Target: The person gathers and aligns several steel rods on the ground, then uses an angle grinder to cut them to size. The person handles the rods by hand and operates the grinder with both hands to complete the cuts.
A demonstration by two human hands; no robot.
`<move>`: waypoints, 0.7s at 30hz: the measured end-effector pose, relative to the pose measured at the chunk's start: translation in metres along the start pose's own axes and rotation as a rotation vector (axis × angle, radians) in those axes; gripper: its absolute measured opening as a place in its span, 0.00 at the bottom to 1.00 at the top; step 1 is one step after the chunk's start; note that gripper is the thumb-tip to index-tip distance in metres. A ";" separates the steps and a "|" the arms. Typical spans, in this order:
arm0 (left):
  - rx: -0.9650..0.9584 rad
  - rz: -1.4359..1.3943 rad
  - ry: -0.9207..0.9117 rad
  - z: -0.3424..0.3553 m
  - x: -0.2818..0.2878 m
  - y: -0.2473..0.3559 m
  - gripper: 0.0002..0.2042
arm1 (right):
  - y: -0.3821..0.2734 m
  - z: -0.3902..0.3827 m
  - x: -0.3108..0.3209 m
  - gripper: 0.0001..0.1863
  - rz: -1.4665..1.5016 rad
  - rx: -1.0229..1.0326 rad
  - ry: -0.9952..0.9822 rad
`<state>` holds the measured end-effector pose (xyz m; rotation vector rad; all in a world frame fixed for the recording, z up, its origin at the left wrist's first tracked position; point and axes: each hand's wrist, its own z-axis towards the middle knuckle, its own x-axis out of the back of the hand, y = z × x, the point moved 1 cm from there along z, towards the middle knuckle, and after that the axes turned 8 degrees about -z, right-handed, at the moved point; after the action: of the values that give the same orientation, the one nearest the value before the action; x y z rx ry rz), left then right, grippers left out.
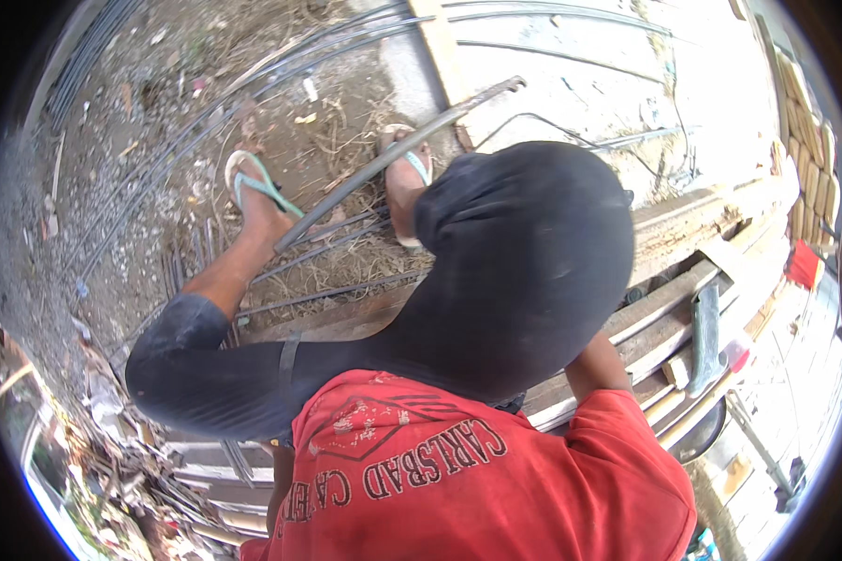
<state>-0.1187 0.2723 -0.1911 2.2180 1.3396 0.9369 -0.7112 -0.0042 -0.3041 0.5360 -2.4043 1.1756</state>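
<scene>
My bent legs in dark leggings fill the middle, with the right knee [533,252] nearest and the left knee [164,374] off to the left. Both feet, in pale flip-flops [269,187], rest on dirt. Between them a grey metal bar [388,157] slants up to a notched end at the right. Past my red shirt [477,486], my right arm [597,366] goes down behind the right knee, which hides that hand. Of my left arm only a sliver [279,477] shows beside the shirt; its hand is hidden too. What either hand touches cannot be seen.
Thin steel rods [327,42] cross the ground ahead. Wooden planks [669,309] lie on the right, with a grey-green curved object [706,341] and a dark round pan [706,432] beside them. Tan stacked bundles [805,154] stand at the far right; scraps [112,421] litter the left.
</scene>
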 end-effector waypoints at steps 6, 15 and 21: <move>-0.178 0.509 -0.359 -0.007 -0.135 0.053 0.25 | 0.113 -0.030 -0.086 0.15 -0.743 0.215 -0.211; -0.486 0.864 -0.482 -0.024 -0.129 0.096 0.25 | 0.001 -0.011 -0.143 0.14 -0.973 0.580 -0.749; -0.671 1.054 -0.511 -0.034 -0.094 0.119 0.26 | -0.075 -0.003 -0.140 0.14 -0.617 0.588 -0.754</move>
<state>-0.0990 0.1330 -0.1256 2.2560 -0.4206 0.8195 -0.5544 -0.0227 -0.3259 2.0375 -2.0533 1.5317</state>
